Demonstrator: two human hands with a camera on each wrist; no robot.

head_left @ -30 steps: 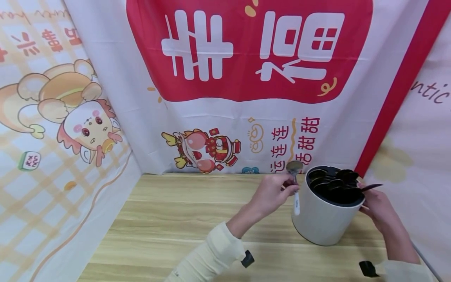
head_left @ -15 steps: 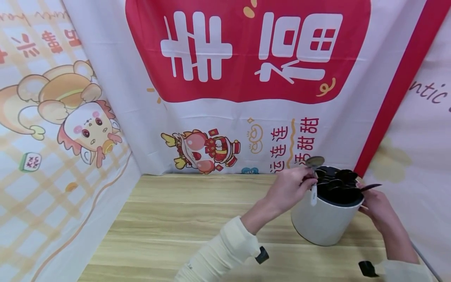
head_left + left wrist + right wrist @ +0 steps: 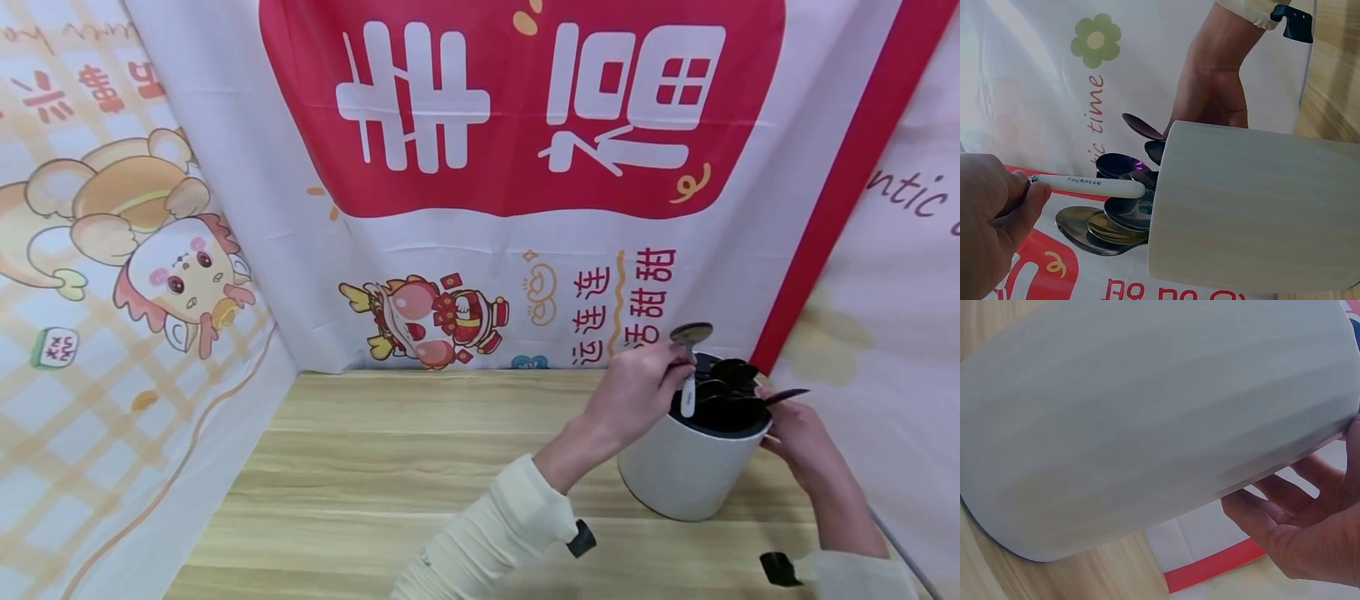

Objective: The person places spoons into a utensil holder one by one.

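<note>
Between thumb and fingers, my left hand (image 3: 637, 387) pinches a spoon (image 3: 688, 396) with a white handle and a metal bowl. Its bowl points up, and the handle's end hangs over the opening of a pale round utensil holder (image 3: 678, 471). In the left wrist view, the white handle (image 3: 1091, 185) overlaps several dark and metallic spoons (image 3: 1125, 212) that stick out of the holder. My right hand (image 3: 802, 442) grips the holder's right side near the rim. In the right wrist view, bent fingers (image 3: 1254, 515) touch the outer wall. The holder's inside is mostly hidden.
A wood-grain table (image 3: 390, 467) carries the holder, near its back right. Printed cloths (image 3: 517, 108) hang behind and on both sides, close to the holder. One dark spoon (image 3: 786, 397) leans out over the rim toward my right hand.
My left hand has moved right and slightly up with the spoon, from beside the holder to over its opening. My right hand and the holder stay nearly where they were.
</note>
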